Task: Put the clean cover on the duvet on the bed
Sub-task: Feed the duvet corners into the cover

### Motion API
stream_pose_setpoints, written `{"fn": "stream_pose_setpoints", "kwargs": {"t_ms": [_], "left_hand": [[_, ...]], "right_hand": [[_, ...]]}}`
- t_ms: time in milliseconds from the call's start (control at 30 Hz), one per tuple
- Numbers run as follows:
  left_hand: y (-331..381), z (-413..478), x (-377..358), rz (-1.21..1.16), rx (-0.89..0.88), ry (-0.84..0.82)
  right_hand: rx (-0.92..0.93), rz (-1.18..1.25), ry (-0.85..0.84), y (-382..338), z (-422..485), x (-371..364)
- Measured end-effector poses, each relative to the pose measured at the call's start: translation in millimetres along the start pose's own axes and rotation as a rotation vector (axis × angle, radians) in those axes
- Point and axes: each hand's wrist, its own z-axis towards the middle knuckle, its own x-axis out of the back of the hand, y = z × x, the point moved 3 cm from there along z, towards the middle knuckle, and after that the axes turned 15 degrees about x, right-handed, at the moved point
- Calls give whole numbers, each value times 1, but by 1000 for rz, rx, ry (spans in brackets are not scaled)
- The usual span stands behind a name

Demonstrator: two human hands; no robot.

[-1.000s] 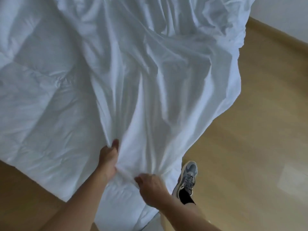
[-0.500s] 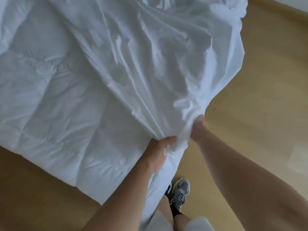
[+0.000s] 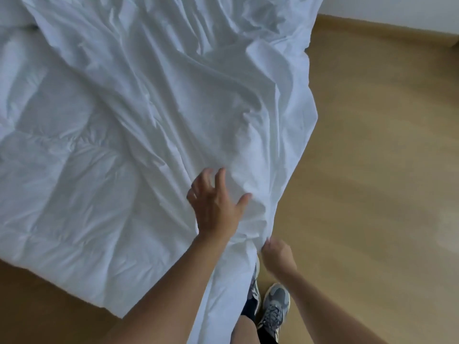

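A person's left hand lies spread, its grip released, on the wrinkled white duvet cover, which drapes down the centre of the frame over the quilted duvet at left. At lower centre, the right hand pinches the cover's hanging edge in its grip, above grey sneakers on the wooden floor.

Light wooden floor, white wall at top right, grey laced sneaker
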Motion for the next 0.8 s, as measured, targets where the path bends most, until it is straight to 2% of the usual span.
{"fn": "stream_pose_setpoints", "kwargs": {"t_ms": [67,133,167,267,333,367,433,567,667,733,800], "left_hand": [[18,12,-18,173,-102,-173],[20,23,-29,184,-41,-312],[18,27,-32,152,7,-356],[11,28,-26,21,26,-427],[4,21,-19,-4,-13,-519],[-1,17,-15,27,-36,-595],[-12,8,-9,151,-90,-803],[-23,5,10,384,-110,-1151],[-26,18,25,578,-102,-1336],[-30,24,34,712,-96,-1409],[-35,23,40,760,-69,-1441]], "right_hand": [[56,-113,-105,-10,9,6],[67,-117,-72,-21,14,21],[50,-81,2,-26,15,29],[47,151,482,-46,13,56],[138,233,653,-69,21,75],[190,271,643,-81,29,83],[240,322,517,-102,51,89],[136,391,254,-117,74,81],[10,567,229,-109,76,67],[0,684,265,-110,77,65],[42,620,258,-119,73,68]]}}
